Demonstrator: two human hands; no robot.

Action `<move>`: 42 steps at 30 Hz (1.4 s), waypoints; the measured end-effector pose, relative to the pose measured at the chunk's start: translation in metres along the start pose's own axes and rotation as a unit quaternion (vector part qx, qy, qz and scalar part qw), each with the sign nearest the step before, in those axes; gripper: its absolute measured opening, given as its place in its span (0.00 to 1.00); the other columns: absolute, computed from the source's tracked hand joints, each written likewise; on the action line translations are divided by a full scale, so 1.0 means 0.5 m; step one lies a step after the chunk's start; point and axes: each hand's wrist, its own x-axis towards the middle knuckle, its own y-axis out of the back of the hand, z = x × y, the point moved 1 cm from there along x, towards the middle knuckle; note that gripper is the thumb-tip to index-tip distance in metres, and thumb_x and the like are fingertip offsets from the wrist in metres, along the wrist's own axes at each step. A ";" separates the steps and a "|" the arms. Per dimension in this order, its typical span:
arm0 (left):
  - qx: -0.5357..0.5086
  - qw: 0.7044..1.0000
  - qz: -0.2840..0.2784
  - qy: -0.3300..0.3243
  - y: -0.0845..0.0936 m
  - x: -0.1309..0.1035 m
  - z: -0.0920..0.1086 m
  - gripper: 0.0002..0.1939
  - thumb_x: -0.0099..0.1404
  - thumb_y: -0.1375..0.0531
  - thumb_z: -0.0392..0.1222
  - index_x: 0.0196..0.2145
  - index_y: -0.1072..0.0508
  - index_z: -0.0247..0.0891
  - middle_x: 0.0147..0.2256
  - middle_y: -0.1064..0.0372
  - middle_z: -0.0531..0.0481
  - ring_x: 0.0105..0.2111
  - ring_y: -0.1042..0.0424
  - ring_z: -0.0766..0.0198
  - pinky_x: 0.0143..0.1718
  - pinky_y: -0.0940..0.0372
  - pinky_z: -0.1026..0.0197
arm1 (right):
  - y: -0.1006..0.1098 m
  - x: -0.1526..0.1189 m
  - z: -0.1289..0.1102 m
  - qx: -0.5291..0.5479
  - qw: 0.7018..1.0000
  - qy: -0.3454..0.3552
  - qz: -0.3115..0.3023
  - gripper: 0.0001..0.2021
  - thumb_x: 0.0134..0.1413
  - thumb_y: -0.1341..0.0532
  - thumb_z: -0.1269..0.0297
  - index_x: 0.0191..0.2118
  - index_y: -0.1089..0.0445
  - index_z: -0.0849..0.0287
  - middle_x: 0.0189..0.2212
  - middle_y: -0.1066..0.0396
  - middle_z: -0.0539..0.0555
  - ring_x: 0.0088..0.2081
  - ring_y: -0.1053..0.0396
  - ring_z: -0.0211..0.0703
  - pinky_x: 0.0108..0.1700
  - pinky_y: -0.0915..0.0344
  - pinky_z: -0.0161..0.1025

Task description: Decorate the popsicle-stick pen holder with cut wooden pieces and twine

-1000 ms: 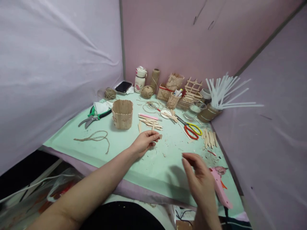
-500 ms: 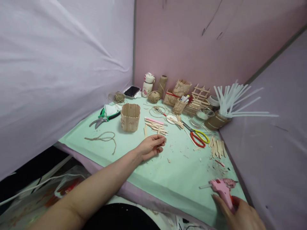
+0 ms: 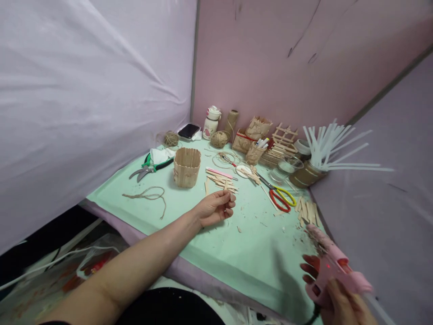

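Over the middle of the green table, my left hand [image 3: 218, 207] is closed in a pinch; what its fingertips hold is too small to make out. At the lower right my right hand [image 3: 338, 293] grips a pink glue gun [image 3: 328, 271], raised, with its nozzle pointing up and left and a small red light showing. A clear glue stick sticks out of its back end. Just beyond my left hand lies a pile of wooden sticks [image 3: 221, 181] with a pink pen [image 3: 221, 174]. A basket made of wooden sticks [image 3: 187, 168] stands upright to the left.
Green-handled shears [image 3: 145, 171] and a twine loop [image 3: 145, 195] lie left. Scissors [image 3: 279, 198], a glass of water [image 3: 284, 168] and more sticks [image 3: 307, 212] are at right. Behind stand a bottle [image 3: 211, 123], twine balls [image 3: 219, 139] and a holder of white glue sticks [image 3: 306, 174].
My right hand has lifted the glue gun off the table and turned it, so its nozzle now points up and left. My left hand is nearly where it was. The view has shifted slightly.
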 end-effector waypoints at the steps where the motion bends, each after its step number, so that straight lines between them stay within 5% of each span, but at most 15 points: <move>1: -0.010 1.000 -0.009 0.000 -0.002 -0.001 0.001 0.13 0.52 0.28 0.38 0.28 0.30 0.32 0.31 0.37 0.52 0.28 0.37 0.73 0.27 0.42 0.71 | -0.019 -0.006 -0.012 0.057 0.998 0.012 -0.035 0.21 0.54 0.43 0.45 0.41 0.27 0.59 0.38 0.24 0.61 0.37 0.25 0.55 0.34 0.28 0.45; 4: -0.036 0.999 -0.037 0.001 -0.009 -0.007 0.005 0.14 0.50 0.28 0.39 0.27 0.30 0.33 0.30 0.39 0.53 0.28 0.39 0.73 0.27 0.42 0.71 | -0.083 -0.026 -0.041 0.168 0.980 0.035 -0.101 0.14 0.47 0.35 0.52 0.34 0.25 0.59 0.36 0.24 0.59 0.35 0.26 0.52 0.34 0.28 0.42; 10: -0.057 0.993 -0.099 0.011 -0.022 -0.020 0.012 0.16 0.45 0.26 0.38 0.24 0.30 0.35 0.26 0.45 0.56 0.27 0.41 0.71 0.28 0.41 0.68 | -0.171 -0.088 -0.092 0.253 0.946 0.043 -0.196 0.26 0.56 0.45 0.41 0.38 0.25 0.61 0.32 0.26 0.61 0.26 0.32 0.44 0.24 0.35 0.38; 17: -0.033 0.987 -0.154 0.016 -0.024 -0.028 0.010 0.18 0.46 0.26 0.39 0.19 0.35 0.35 0.24 0.46 0.55 0.25 0.42 0.68 0.27 0.43 0.64 | -0.180 -0.116 -0.144 0.172 0.966 0.087 -0.174 0.28 0.58 0.47 0.39 0.35 0.25 0.62 0.22 0.32 0.53 0.23 0.38 0.40 0.25 0.39 0.35; 42: 0.002 0.989 -0.143 0.034 -0.009 -0.025 0.003 0.17 0.47 0.27 0.38 0.19 0.34 0.35 0.23 0.46 0.55 0.24 0.43 0.68 0.29 0.45 0.63 | -0.189 -0.112 -0.140 0.137 0.973 0.107 -0.152 0.27 0.58 0.50 0.38 0.29 0.30 0.59 0.20 0.36 0.51 0.22 0.43 0.38 0.23 0.46 0.36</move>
